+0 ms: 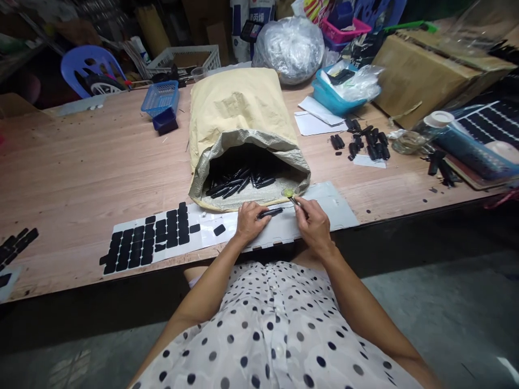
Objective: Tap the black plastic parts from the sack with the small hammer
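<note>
Nearest the camera, a polka-dotted shirt (259,335) faces the near edge of the wood-grain tabletop (101,173), which runs across most of the view. Mouth toward that edge, a big tan sack (239,108) lies on it; a cardboard box (425,75) sits toward the far edge on the right. Along the near edge, in front of the sack, is a pale panel (332,202), and left of it a white sheet (206,231) carries rows of black pads (138,237). Inside the sack's mouth is a heap of black pieces (231,186).

Over the pale panel, the left hand (249,220) has its fingers curled in on one end of a slender black piece (271,212), whose free end points at the right hand (314,222). That one is closed around a slim tool (295,201) with a yellow-green end by the sack's lip; whether they touch, I cannot tell.

The step in hand seems to be handling one piece, with the tool ready but apart from it. Bringing the two together would call for a steady left grip and a turn of the right wrist.
</note>
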